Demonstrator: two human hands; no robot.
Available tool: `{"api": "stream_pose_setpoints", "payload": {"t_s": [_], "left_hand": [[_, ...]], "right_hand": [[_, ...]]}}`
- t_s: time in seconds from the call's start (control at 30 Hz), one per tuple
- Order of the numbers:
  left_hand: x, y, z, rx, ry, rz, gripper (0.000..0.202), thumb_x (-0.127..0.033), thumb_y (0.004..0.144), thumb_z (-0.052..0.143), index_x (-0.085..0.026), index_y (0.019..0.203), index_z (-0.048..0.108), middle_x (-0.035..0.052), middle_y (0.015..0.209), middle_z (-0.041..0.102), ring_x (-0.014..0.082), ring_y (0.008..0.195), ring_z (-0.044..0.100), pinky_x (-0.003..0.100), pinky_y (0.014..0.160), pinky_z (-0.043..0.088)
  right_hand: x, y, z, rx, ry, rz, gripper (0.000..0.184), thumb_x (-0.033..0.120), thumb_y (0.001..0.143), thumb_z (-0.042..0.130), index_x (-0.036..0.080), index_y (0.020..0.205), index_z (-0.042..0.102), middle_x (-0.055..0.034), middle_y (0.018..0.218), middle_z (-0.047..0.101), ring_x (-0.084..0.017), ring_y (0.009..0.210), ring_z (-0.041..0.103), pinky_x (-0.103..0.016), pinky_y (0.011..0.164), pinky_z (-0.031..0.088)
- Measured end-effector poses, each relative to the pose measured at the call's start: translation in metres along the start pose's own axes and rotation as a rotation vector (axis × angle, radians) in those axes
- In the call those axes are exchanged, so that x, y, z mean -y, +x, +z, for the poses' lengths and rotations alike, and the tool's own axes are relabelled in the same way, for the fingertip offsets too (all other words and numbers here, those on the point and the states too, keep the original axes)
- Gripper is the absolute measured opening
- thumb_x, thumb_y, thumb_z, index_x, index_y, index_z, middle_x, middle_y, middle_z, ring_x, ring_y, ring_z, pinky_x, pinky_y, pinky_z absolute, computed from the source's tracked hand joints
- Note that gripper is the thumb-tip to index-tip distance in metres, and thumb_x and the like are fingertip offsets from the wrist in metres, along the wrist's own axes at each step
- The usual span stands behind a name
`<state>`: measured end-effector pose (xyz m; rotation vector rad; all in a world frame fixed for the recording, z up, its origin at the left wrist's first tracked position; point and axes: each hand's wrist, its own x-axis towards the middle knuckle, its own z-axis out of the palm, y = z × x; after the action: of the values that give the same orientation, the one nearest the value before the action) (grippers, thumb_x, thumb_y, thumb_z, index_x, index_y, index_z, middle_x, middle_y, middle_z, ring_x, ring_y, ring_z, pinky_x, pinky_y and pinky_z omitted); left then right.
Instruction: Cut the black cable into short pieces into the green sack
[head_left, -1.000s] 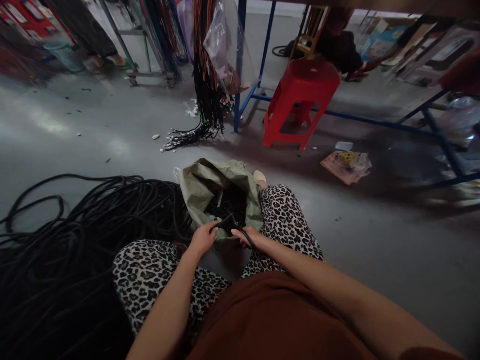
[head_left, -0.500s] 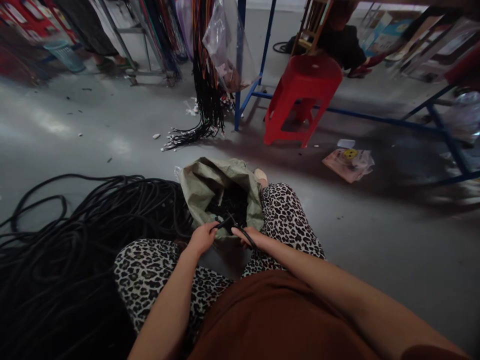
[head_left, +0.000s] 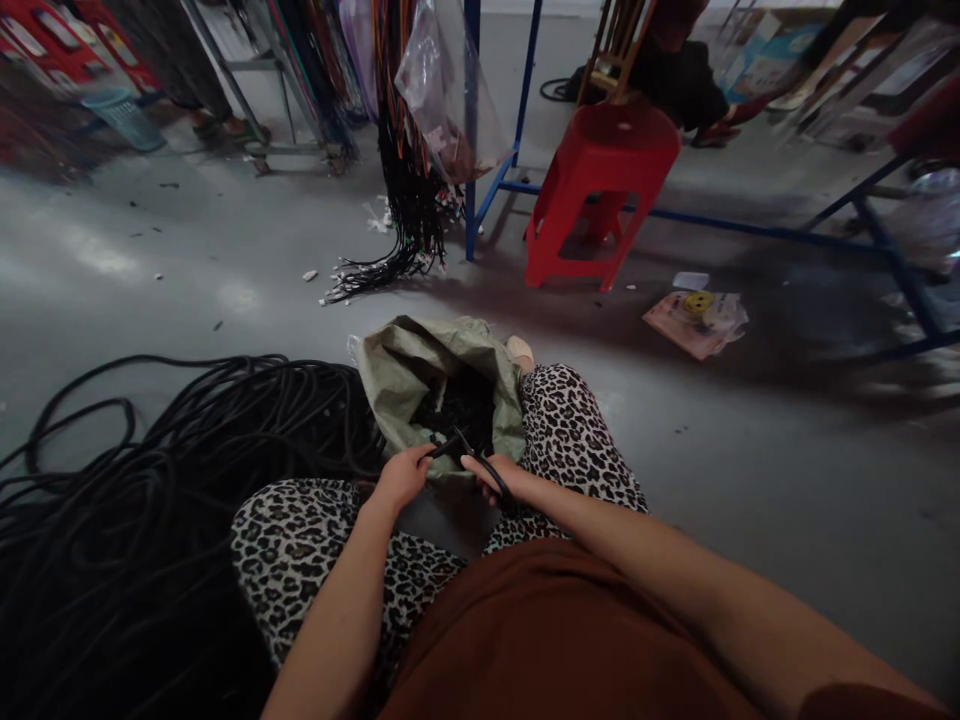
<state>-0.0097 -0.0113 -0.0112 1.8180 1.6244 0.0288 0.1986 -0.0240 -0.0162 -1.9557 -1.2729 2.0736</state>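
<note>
Your left hand (head_left: 405,476) pinches a black cord (head_left: 444,447) over the open sack (head_left: 386,385); your right hand (head_left: 514,475) grips scissors (head_left: 492,472). Both hands have barely shifted since half a second ago: work position unchanged.

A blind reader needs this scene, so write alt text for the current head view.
The right hand holds black-handled scissors and the left hand a small black piece, over an open greenish sack with dark contents. Loose black cord lies heaped to the left; a red stool stands on the grey floor beyond.
</note>
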Motion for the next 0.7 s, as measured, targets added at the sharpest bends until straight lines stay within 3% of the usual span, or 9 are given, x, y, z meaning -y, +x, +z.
{"api": "stream_pose_setpoints", "payload": {"t_s": [0.7], "left_hand": [[0.003,0.007,0.012,0.037,-0.051,-0.032,0.037,-0.023,0.085,0.046,-0.020,0.118,0.062,0.0055,0.115,0.065,0.0199,0.109,0.058,0.028,0.094,0.043]], "right_hand": [[-0.006,0.003,0.003,-0.045,-0.056,0.040,0.054,0.065,0.083,0.045,0.015,0.062,0.052,-0.0024,0.042,0.052,-0.013,0.032,0.050,-0.021,0.031,0.039]]}}
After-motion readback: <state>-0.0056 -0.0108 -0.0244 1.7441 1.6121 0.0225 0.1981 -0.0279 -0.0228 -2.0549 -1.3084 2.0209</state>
